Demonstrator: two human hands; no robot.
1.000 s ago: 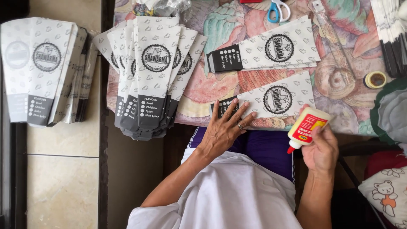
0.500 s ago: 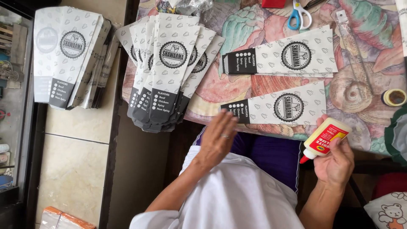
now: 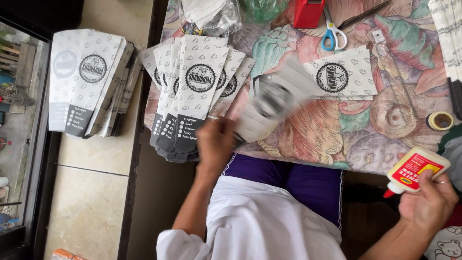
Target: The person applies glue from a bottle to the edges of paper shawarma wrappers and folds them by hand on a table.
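Two bare hands work at the near edge of a table (image 3: 308,144) covered with a seashell-patterned cloth. The left hand (image 3: 216,142) is closed on the lower end of a white paper sleeve (image 3: 274,101), fingers pinched around it; both hand and sleeve are motion-blurred, so the exact finger placement cannot be told. The sleeve slants up and to the right from that hand, over the cloth, and its upper end overlaps a flat printed sleeve (image 3: 337,74) lying on the table.

To the left of the blurred sleeve, a fanned pile of printed sleeves (image 3: 199,91) lies on the table with its dark lower ends hanging over the near edge. Farther left of the table, on a tiled ledge, rests a second stack of sleeves (image 3: 89,79).

The right hand (image 3: 428,202) is off the table's near right corner, fingers wrapped around a white glue bottle (image 3: 416,169) with a red label, its red tip pointing down and left.

Along the far side of the table, beyond the flat sleeve, lie blue-handled scissors (image 3: 333,34) beside a red tape dispenser (image 3: 308,12). A clear ruler (image 3: 392,72) lies right of the flat sleeve, and a small roll of tape (image 3: 440,120) sits near the table's right edge.
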